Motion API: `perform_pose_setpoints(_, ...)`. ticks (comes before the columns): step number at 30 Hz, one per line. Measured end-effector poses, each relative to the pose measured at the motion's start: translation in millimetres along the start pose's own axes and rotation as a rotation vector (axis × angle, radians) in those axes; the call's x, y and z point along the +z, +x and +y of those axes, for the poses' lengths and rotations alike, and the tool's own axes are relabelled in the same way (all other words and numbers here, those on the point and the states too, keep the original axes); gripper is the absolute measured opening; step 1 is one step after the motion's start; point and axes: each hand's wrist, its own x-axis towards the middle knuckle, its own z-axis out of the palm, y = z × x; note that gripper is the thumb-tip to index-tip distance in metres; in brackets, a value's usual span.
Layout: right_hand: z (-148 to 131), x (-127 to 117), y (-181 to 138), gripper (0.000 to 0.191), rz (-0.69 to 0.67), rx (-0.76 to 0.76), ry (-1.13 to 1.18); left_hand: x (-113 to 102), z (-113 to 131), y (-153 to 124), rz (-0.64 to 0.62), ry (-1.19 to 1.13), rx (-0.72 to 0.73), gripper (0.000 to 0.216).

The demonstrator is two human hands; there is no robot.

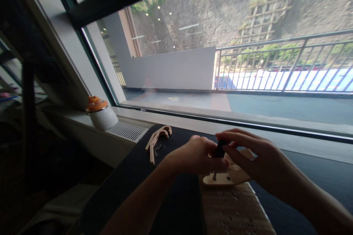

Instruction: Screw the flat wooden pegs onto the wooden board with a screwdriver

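Observation:
A screwdriver (220, 149) with a black handle stands nearly upright, its thin shaft meeting a hole near the rounded end of a pale wooden piece (223, 180). My right hand (249, 150) pinches the upper handle between thumb and fingers. Lower down, my left hand (195, 156) is closed around the handle's base, its thumb across the front; its other fingers are partly hidden. Another dark hole or screw head shows beside the shaft. Beneath the pale piece lies a thick, pitted wooden block (234, 209).
On the black table (124, 183), two curved wooden pieces (157, 139) lie left of my hands, with several small screws (157, 149) beside them. A white container with an orange top (102, 114) stands on the sill by a vent grille (128, 131). A large window (176, 69) rises behind.

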Motion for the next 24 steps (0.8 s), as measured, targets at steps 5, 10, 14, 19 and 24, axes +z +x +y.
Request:
perform_pose_setpoints(5, 2.7, -2.7, 1.0, 0.018, -0.05, -0.012, 0.032, 0.7, -1.1, -0.2, -0.012, -0.054, -0.029, 0.032)
perform_pose_setpoints(10, 4.9, 2.6, 2.5, 0.016, 0.002, 0.032, 0.053, 0.7, -2.7, 0.0, -0.019, -0.044, -0.042, 0.032)
perform_pose_setpoints(14, 1.3, 4.1, 2.6, 0.017, 0.041, 0.053, 0.048, 0.4, -2.8, 0.3, -0.031, -0.048, -0.023, 0.031)
perform_pose_setpoints(19, -0.1, 0.8, 2.3, 0.02, -0.002, 0.004, 0.028, 0.1, -1.9, 0.2, -0.023, -0.026, -0.025, 0.034)
perform_pose_setpoints(24, 1.0, -1.0, 0.7, 0.023, -0.04, 0.015, 0.039, -0.5, 0.5, -0.8, -0.03, -0.04, -0.054, 0.033)
